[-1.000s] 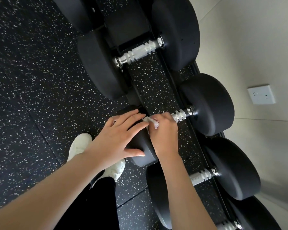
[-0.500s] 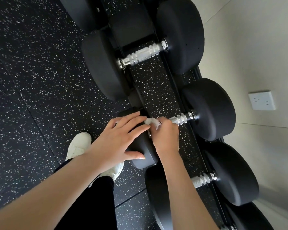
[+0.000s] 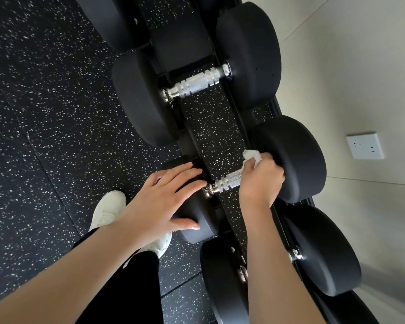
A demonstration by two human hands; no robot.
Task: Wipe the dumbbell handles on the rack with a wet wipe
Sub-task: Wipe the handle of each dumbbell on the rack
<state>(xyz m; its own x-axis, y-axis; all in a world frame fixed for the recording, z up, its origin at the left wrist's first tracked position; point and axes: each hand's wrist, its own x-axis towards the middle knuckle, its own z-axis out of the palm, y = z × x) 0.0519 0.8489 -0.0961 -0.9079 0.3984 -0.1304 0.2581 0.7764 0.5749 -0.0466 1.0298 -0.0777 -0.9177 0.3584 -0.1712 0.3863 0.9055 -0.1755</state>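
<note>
A black dumbbell lies across the rack (image 3: 189, 139) with a knurled silver handle (image 3: 227, 181). My right hand (image 3: 261, 181) grips the far end of that handle through a crumpled white wet wipe (image 3: 251, 157), close against the right weight head (image 3: 297, 157). My left hand (image 3: 161, 199) rests flat with spread fingers on the near weight head (image 3: 197, 228) of the same dumbbell. A larger dumbbell farther along shows its bare silver handle (image 3: 197, 85). My right forearm hides most of the handle of the nearer dumbbell (image 3: 318, 251).
The rack stands against a pale wall with a white socket (image 3: 364, 146) at the right. Speckled black rubber flooring (image 3: 45, 113) spreads to the left. My white shoe (image 3: 108, 209) and black trouser leg sit beside the rack's front.
My right hand has slid with the wipe along the handle from its left end to its right end, uncovering the left part. My left hand stays on the weight head.
</note>
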